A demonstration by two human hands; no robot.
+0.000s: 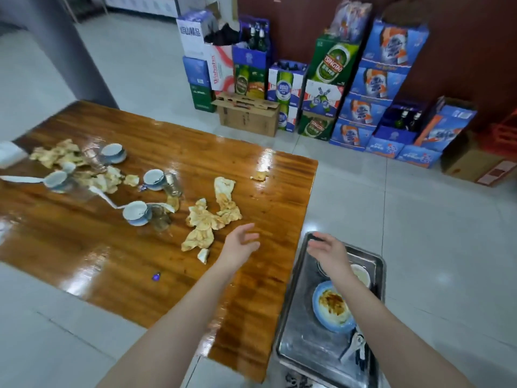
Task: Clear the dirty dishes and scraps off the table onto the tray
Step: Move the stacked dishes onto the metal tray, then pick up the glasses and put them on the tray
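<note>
Both hands are empty, fingers loose. The left hand (242, 242) hovers over the table (84, 247), with crumpled scraps (207, 222) just beyond its fingertips. The right hand (328, 249) hangs above the tray (303, 317). Farther left, a glass (161, 219) touches a bowl (137, 212), and a hasty sweep could topple it.

The table (156, 264) is brown wood, very shiny and smooth. The tray (300, 329) is shiny grey metal. The boxes (372, 85) far back are cardboard. The floor (419, 219) is smooth tile.

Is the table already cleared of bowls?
No, several bowls sit on the table beside glasses and food scraps.
</note>
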